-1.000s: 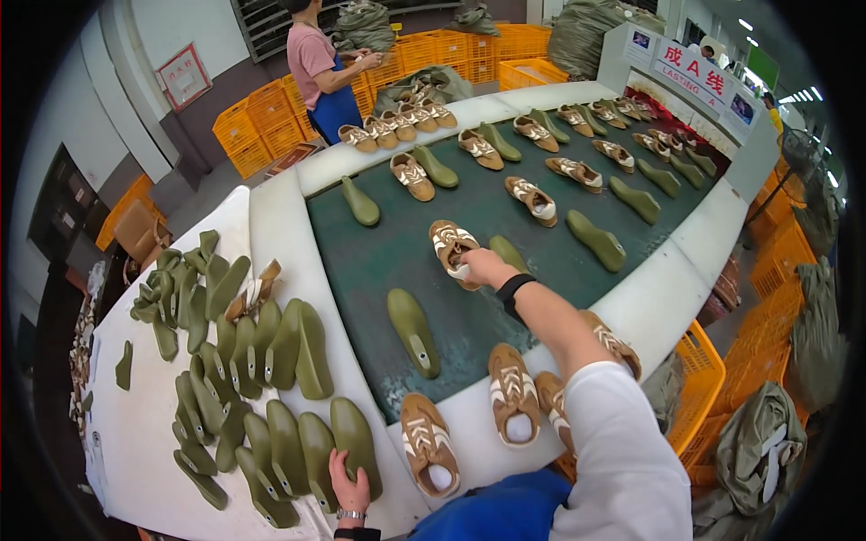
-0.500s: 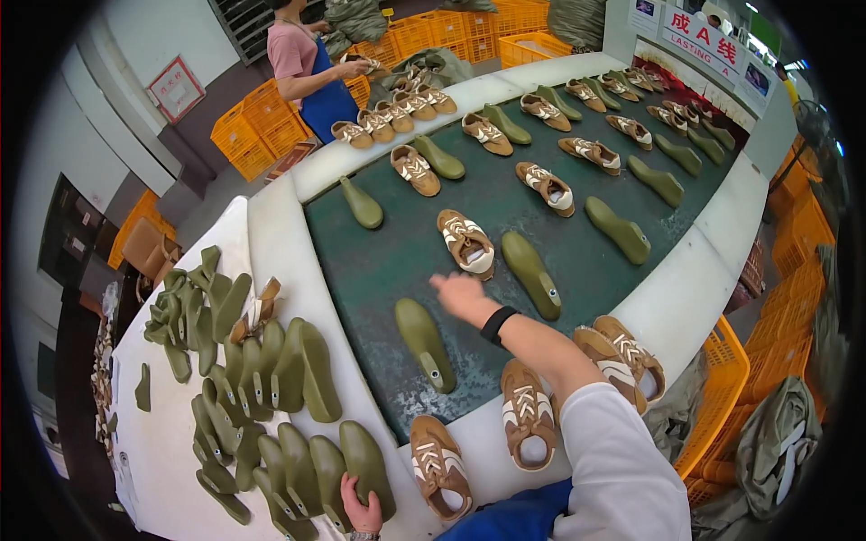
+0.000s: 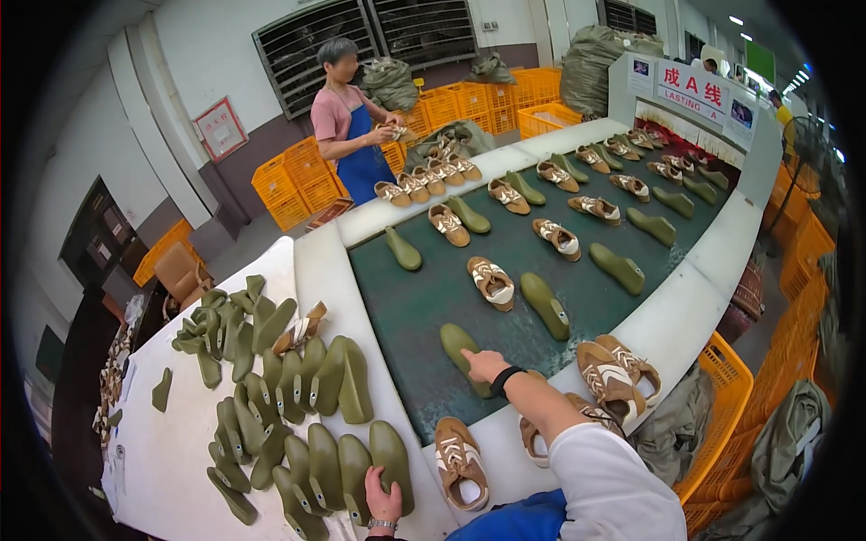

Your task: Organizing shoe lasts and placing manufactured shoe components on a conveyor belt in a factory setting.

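My left hand (image 3: 383, 496), with a watch at its wrist, is at the near end of a row of green shoe lasts. Its fingers curl round the edge of an upright shoe last (image 3: 394, 455); part of the grip is hidden. Over the dark green belt, my right hand (image 3: 488, 366) wears a black wristband. Its index finger stretches out to the near green last (image 3: 462, 344), with nothing visible in the hand. A brown and white sneaker (image 3: 461, 462) stands on the pale ledge between my arms. Another sneaker (image 3: 534, 442) is partly behind my right forearm.
Sneakers and lasts lie in rows along the belt (image 3: 406, 316). More lasts (image 3: 239, 334) crowd the white table (image 3: 185, 433) at left. Sneakers (image 3: 616, 374) sit on the right ledge, beside an orange crate (image 3: 726, 388). A co-worker (image 3: 347, 126) in a blue apron handles a shoe beyond the belt.
My right hand has come nearer, from beside a sneaker to the near last on the belt. My left hand stays at the lasts. The whole view has shifted, with more of the far room showing.
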Motion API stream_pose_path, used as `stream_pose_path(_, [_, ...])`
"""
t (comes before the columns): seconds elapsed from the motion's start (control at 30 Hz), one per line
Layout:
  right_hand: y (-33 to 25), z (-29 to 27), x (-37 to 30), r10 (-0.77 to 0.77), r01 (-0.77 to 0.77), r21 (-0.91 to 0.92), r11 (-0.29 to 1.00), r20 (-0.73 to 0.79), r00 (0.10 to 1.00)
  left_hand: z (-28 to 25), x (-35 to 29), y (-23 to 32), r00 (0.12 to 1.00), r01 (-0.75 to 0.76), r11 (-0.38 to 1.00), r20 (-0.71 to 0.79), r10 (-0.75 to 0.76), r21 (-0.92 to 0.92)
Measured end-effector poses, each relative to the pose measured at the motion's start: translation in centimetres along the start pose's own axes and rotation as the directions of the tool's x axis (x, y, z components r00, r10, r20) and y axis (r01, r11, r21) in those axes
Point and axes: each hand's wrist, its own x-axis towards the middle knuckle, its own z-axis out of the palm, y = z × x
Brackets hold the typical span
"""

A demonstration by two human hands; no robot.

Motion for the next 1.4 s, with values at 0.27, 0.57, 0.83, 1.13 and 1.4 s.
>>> stream_pose_path(0.27, [-2.1, -5.6, -7.3, -0.285, 0.311, -0.124, 0.942, 0.194, 0.939, 0.1, 0.1, -1.0, 0.965, 0.263, 0.92, 0.07, -0.253, -0.291])
stream_pose_path(0.57, [-2.9, -7.9, -20.2, -0.642, 0.633, 0.207, 0.746, 0.478, 0.6, 1.5, 1.4, -2.7, 0.941, 0.337, 0.811, 0.174, -0.289, -0.478])
stream_pose_path(0.83, [8.9, -3.1, -37.5, -0.49, -0.255, 0.635, 0.729, 0.744, 0.454, 0.5, 0.4, -2.8, 0.917, 0.39, 0.823, 0.259, -0.304, -0.412])
stream_pose_path(1.13, [14.8, 8.1, -32.6, -0.607, 0.086, 0.695, 0.714, 0.553, 0.571, 1.6, 0.8, -5.6, 0.953, 0.3, 0.924, 0.129, -0.276, -0.238])
stream_pose_path(1.4, [15.2, 7.6, -29.7, -0.772, 0.26, 0.735, 0.626, 0.538, 0.34, 1.6, -0.3, 8.3, 0.908, 0.41, 0.798, -0.119, -0.401, 0.442])
